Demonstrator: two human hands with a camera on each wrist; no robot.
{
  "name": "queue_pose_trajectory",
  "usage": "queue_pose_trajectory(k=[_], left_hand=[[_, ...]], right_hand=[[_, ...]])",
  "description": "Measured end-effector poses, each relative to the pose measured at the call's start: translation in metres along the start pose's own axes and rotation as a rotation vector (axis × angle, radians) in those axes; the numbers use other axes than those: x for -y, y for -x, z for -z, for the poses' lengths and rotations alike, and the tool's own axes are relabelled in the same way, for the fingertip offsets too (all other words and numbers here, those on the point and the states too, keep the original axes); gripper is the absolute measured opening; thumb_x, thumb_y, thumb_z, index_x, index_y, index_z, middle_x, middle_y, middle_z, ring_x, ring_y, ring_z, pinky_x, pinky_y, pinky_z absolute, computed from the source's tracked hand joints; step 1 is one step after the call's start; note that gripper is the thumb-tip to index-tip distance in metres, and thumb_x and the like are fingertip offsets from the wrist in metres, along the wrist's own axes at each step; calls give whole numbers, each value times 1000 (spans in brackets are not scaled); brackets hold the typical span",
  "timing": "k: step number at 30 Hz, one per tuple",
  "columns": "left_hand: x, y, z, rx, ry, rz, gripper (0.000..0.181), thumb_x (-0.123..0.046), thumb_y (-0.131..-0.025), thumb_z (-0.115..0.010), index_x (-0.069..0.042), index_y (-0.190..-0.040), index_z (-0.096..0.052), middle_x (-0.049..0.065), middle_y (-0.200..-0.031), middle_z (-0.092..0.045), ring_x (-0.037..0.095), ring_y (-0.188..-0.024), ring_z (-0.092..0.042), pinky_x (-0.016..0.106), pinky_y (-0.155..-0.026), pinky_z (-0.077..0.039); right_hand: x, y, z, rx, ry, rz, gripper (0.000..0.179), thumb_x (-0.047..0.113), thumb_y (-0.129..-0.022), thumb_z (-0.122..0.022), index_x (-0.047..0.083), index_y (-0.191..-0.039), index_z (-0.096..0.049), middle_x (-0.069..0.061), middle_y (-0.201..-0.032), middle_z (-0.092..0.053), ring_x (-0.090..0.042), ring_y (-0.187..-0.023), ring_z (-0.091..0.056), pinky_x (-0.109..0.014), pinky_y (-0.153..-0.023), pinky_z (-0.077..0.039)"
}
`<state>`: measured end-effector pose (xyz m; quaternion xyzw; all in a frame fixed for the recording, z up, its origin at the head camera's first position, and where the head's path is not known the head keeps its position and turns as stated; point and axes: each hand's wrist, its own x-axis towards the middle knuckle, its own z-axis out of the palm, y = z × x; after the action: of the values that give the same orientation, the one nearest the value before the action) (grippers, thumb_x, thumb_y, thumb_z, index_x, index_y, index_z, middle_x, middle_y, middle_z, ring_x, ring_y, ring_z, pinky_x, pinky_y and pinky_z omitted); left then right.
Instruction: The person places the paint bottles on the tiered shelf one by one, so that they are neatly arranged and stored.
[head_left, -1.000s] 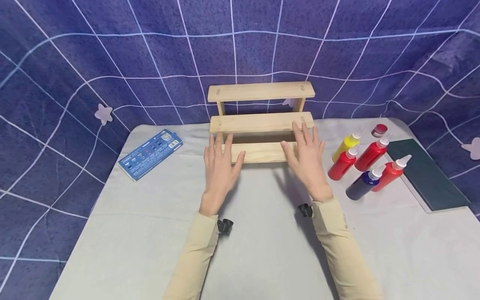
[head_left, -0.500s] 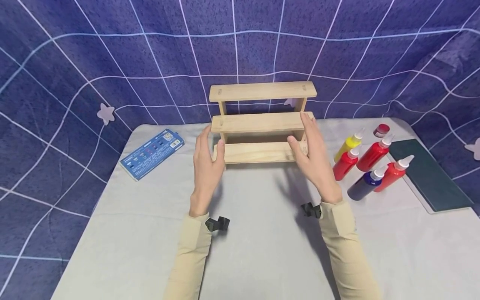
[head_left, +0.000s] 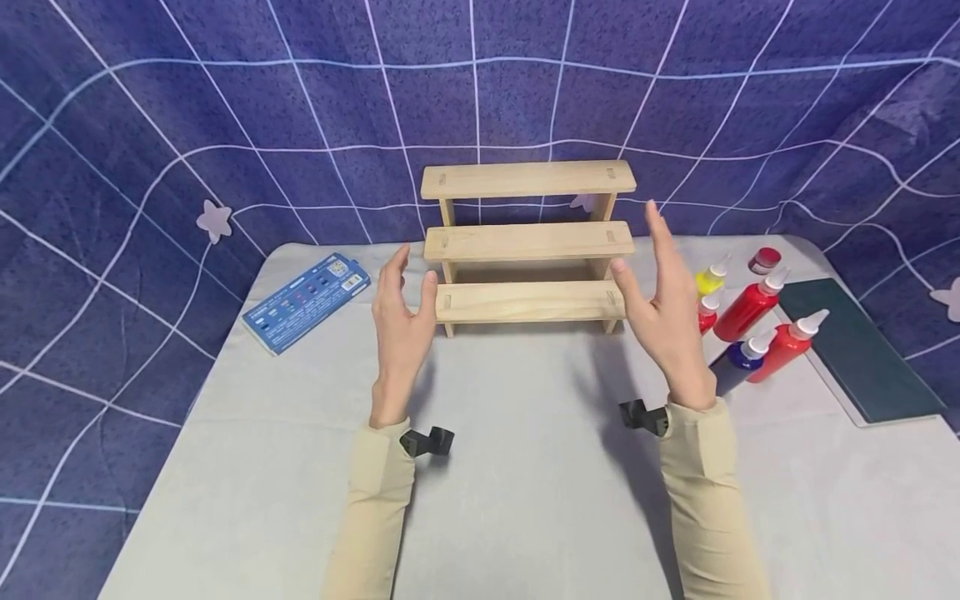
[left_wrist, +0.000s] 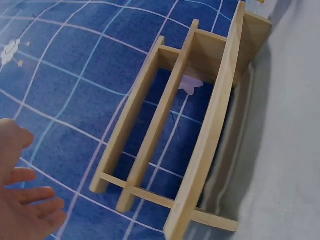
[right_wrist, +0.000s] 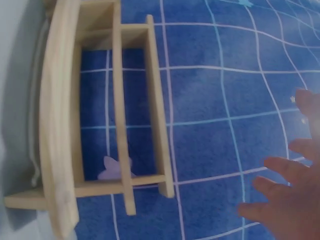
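A three-tier wooden stand (head_left: 528,302) of pale planks stands upright at the back of the table, before the blue curtain. My left hand (head_left: 401,329) hovers just off its left end, fingers relaxed, thumb near the lowest plank. Beyond the right end is my right hand (head_left: 667,312), thumb spread from its fingers and holding nothing. In the left wrist view, the left hand (left_wrist: 27,192) shows a gap to the stand (left_wrist: 210,130). The right wrist view has the right hand (right_wrist: 295,185) well apart from the stand (right_wrist: 60,120).
A blue printed box (head_left: 306,302) lies at the back left. Right of the stand are several nozzle bottles: yellow (head_left: 711,279), red (head_left: 750,308), dark blue (head_left: 738,364). A red-lidded jar (head_left: 764,260) and dark green board (head_left: 858,354) lie beyond. The curtain (head_left: 525,100) rises behind.
Both hands were over the front planks of the stand. They have since parted outward, left hand to the left and right hand to the right, off the wood. The stand stays in place.
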<state>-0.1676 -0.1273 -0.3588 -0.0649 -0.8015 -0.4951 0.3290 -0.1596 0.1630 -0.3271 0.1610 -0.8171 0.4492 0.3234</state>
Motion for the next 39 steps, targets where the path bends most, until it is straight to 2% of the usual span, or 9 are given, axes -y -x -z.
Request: queue_pose_trajectory(k=[5, 10, 18, 24, 25, 31, 39], left_hand=[[12, 0, -4, 14, 138, 163, 43, -12, -97, -61, 6, -135, -52, 23, -137, -54, 32, -128, -52, 41, -111, -47], [28, 1, -9, 4, 251, 321, 40, -9, -95, -64, 7, -130, -57, 26, -130, -58, 35, -121, -58, 36, -106, -51], [51, 7, -19, 23, 206, 473, 38, -11, -92, -68, 8, -124, -61, 24, -123, -64, 32, -112, -64, 26, -93, -58], [64, 13, -27, 64, 242, 608, 37, -8, -91, -69, 9, -123, -62, 25, -119, -65, 32, -105, -67, 18, -79, -61], [65, 14, -28, 71, 249, 626, 36, -7, -91, -69, 8, -123, -62, 24, -118, -66, 31, -104, -68, 20, -80, -61], [73, 19, -34, 64, 315, 678, 34, -3, -90, -69, 6, -123, -63, 27, -116, -66, 30, -102, -68, 22, -79, -62], [78, 20, -30, 10, 337, 718, 35, -1, -90, -67, 5, -124, -62, 27, -120, -64, 32, -107, -66, 18, -79, -60]], right_hand=[[-1, -1, 19, -53, -50, -57, 68, 2, -92, -64, 10, -152, -33, -3, -154, -39, -14, -142, -34, -29, -123, -26], [-3, -1, 38, -116, -122, -107, 68, 4, -92, -65, 10, -152, -33, -5, -152, -42, -15, -142, -36, -39, -123, -28], [-5, 1, 62, -195, -187, -192, 68, 21, -94, -67, 13, -152, -34, -8, -151, -43, -16, -141, -37, -37, -123, -27], [-8, 2, 73, -224, -234, -234, 69, 26, -94, -68, 14, -152, -34, -9, -151, -43, -16, -141, -38, -36, -124, -26], [-8, 2, 75, -228, -242, -239, 69, 26, -93, -68, 14, -152, -34, -9, -151, -43, -16, -141, -38, -36, -124, -26], [-12, 3, 83, -259, -269, -243, 70, 27, -92, -71, 13, -151, -37, -11, -149, -45, -19, -139, -41, -35, -123, -28], [-18, 0, 93, -268, -327, -256, 71, 23, -89, -74, 13, -150, -39, -11, -146, -49, -21, -135, -46, -37, -120, -33]])
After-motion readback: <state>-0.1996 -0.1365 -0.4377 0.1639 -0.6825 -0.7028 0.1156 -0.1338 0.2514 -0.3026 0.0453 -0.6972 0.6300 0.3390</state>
